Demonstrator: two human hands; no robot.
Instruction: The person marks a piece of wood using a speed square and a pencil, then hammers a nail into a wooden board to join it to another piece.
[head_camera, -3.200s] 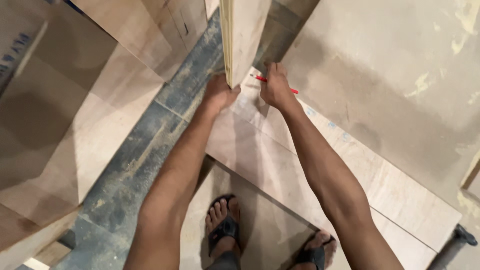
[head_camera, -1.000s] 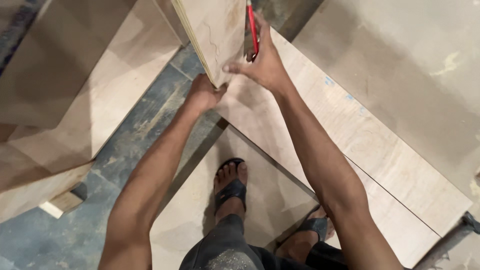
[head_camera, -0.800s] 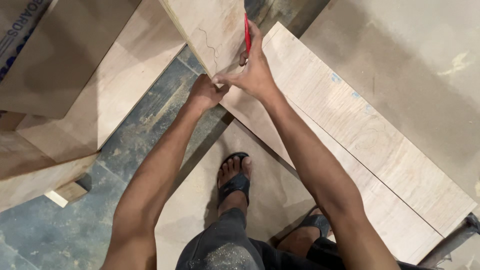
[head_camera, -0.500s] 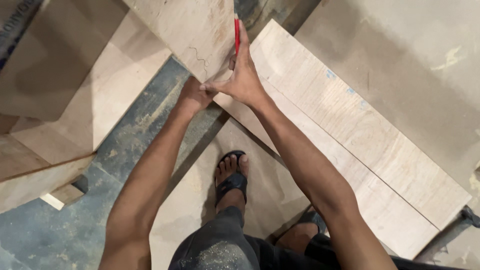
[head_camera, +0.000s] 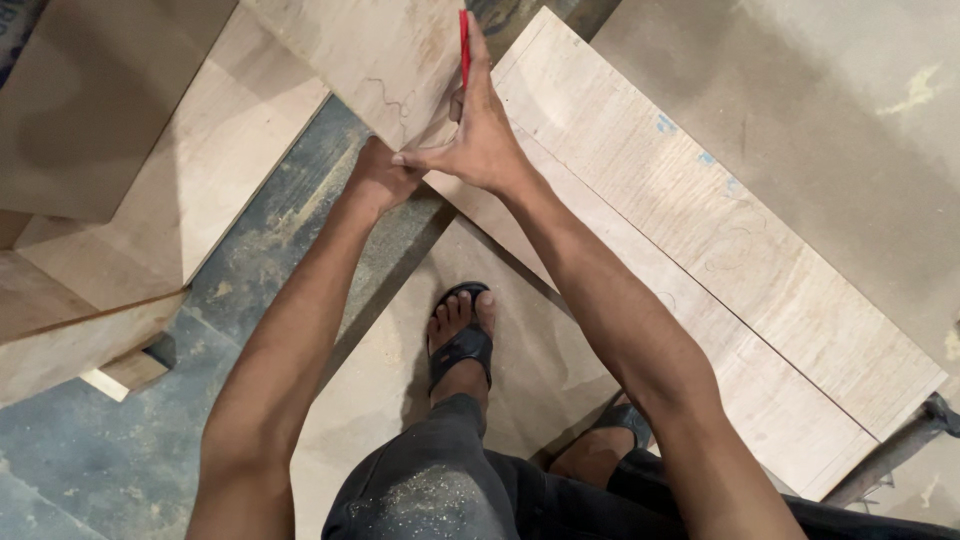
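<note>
Head view: plywood panel is cut off by the top frame edge, full size unknown. Left hand sits under the panel's lower corner, fingers hidden; how far it's closed can't be told. Right hand is curled onto the same corner, thumb along the bottom edge, a red pencil pinned against the panel's right edge; pencil top is cut off. Panel is pale, grainy, with a wavy dark line, held above the long boards on the floor.
</note>
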